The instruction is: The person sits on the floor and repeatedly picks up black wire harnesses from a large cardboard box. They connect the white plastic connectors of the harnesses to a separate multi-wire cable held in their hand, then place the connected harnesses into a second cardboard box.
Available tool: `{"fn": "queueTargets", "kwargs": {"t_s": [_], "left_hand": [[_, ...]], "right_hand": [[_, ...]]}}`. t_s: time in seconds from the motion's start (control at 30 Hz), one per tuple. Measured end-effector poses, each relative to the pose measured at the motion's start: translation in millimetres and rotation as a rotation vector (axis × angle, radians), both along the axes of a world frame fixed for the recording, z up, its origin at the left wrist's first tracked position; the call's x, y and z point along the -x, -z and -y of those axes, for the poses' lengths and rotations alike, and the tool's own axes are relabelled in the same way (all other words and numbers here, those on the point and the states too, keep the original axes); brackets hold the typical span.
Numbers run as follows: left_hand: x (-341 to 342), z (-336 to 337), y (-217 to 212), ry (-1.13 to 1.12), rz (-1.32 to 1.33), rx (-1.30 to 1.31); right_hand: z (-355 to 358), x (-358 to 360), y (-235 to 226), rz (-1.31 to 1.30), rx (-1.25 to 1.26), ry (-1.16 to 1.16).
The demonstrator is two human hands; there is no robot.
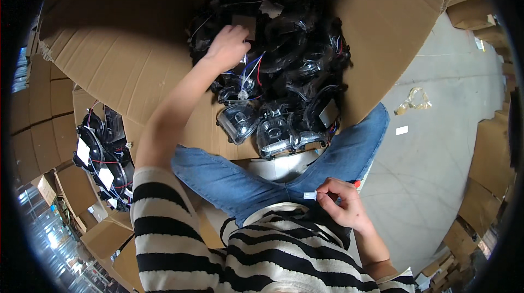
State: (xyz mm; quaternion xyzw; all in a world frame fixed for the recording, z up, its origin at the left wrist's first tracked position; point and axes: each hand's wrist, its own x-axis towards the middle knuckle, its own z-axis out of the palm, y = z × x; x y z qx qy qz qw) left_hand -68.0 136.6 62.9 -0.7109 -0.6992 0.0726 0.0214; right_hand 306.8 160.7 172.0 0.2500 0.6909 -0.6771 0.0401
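Observation:
My left hand reaches into a large cardboard box, its fingers curled down among black headlight units with clear lenses. Beside its fingertips is a flat square label, dull in the shadow. Whatever those fingers grip is hidden. Blue, white and red wires run out just below the hand. Over my lap, my right hand pinches a small white sticker between thumb and forefinger. Nearest to me in the box lie clear-lensed headlights, and one at the right carries a pale label.
The cardboard box wall rises around the headlights. More black headlights with white labels stand at the left. On the grey floor to the right lie a white paper piece and a crumpled clear plastic bag. Stacked cartons line the left.

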Motion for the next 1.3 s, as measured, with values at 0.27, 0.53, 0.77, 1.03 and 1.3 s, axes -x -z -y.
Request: {"fn": "queueTargets", "kwargs": {"t_s": [0.27, 0.53, 0.77, 1.03, 1.3], "left_hand": [[-33.7, 84.0, -52.8, -0.289, 0.838, -0.146], [-142.3, 125.9, -67.3, -0.766, 1.967, -0.402], [-183.9, 133.5, -100.0, -0.826, 1.914, -0.338], [-201.7, 147.1, -103.4, -0.821, 1.903, -0.27], [-213.3, 151.1, -103.3, -0.608, 1.545, -0.263]], "right_hand": [[7.6, 15.0, -2.0, -0.113, -0.046, -0.054], [18.9, 19.5, -6.7, -0.055, -0.076, -0.154], [30.1, 12.7, -13.3, -0.034, -0.074, -0.161], [37.1, 13.1, -21.1, -0.096, -0.113, -0.212], [36.4, 12.8, -26.6, -0.15, -0.136, -0.124]]}}
